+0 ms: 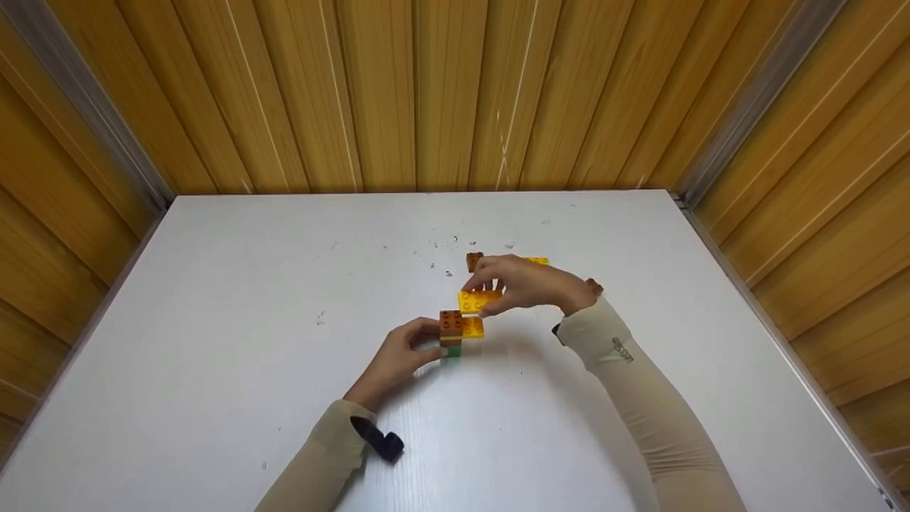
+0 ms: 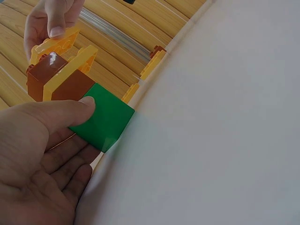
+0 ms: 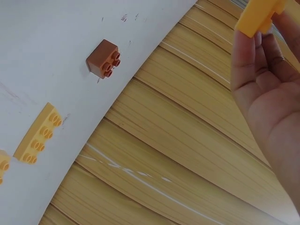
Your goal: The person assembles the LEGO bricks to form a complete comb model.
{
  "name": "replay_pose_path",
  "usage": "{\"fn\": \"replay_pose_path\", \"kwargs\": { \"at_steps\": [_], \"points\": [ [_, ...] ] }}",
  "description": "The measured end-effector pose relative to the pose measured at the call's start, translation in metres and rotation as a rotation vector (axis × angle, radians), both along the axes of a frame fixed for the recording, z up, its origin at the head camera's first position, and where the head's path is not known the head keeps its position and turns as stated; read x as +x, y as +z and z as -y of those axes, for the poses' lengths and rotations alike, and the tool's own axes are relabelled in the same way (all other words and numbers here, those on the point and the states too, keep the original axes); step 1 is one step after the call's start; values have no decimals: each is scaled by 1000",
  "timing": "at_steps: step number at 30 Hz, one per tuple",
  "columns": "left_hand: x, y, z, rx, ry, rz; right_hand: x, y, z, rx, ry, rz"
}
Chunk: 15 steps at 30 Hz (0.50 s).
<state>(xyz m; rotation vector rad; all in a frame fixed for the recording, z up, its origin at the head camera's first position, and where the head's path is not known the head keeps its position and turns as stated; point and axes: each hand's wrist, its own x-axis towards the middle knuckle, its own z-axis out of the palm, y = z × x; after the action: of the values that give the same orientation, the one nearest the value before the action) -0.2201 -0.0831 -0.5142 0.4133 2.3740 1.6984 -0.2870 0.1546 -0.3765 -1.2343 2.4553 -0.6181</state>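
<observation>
Four pieces joined: the stack (image 1: 451, 328) runs upward from green block (image 2: 107, 119) to lower brown block (image 2: 74, 86), stacked yellow plate (image 1: 473, 328) and top brown block (image 1: 451, 317).
Stack's place: upright near the middle of the white surface (image 1: 234, 299), between the two hands.
Yellow plate in the air: the held plate (image 1: 469, 301) is beside the stack's top; whether it touches the top brown block, I cannot tell.
Left hand (image 1: 399, 357): clamped on the stack low down, thumb against the green block, fingers behind.
Right hand (image 1: 522, 281): pinches the held plate between thumb and fingers.
Loose pieces: a brown block (image 3: 103, 58), a long yellow plate (image 3: 38, 135) and another yellow piece (image 3: 3, 167), cut off by the right wrist view's edge, lie off the stack.
Progress: partway, I judge, with the held plate unplaced.
Stack's look: smooth, glossy toy bricks; round studs on top; the stacked yellow plate juts out sideways like a shelf.
</observation>
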Motion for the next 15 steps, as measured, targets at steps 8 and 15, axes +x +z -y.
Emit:
{"fn": "replay_pose_path", "kwargs": {
  "at_steps": [8, 15],
  "points": [
    [1, 2, 0, 3, 8, 12, 2, 0, 7, 0, 5, 1],
    [0, 1, -1, -16, 11, 14, 4, -3, 12, -4, 23, 12]
  ]
}}
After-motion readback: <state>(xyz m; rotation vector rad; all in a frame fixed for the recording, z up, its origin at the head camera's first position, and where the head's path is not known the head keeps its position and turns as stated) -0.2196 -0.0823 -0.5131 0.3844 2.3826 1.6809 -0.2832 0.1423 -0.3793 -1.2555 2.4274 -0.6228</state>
